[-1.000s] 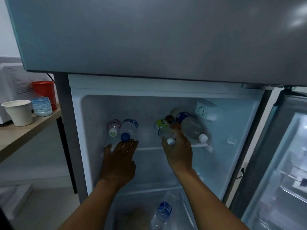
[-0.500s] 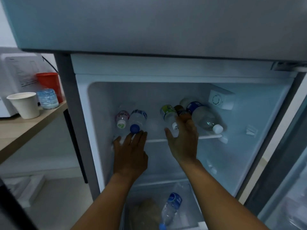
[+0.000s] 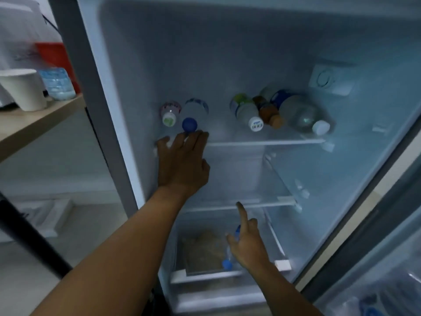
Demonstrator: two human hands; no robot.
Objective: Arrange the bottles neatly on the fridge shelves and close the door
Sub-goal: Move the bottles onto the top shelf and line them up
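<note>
Dim, bluish cast; motion blur throughout, worst at left edge; wide-angle bending at borders.

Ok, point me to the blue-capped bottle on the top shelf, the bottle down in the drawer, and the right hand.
blue-capped bottle [image 3: 189,124], head view, on its blue cap.
drawer bottle [image 3: 227,264], head view, on its blue cap, beside the wrist.
right hand [image 3: 247,245], head view, on the back of the hand, forefinger extended.

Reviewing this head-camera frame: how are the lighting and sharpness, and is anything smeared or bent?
Head view: dim bluish light inside the fridge; bottles on the upper shelf soft but distinguishable, labels unreadable; white cup and counter items at left streaked by motion blur; fridge walls lean, wide-angle distortion; left hand and right hand slightly blurred.
</note>
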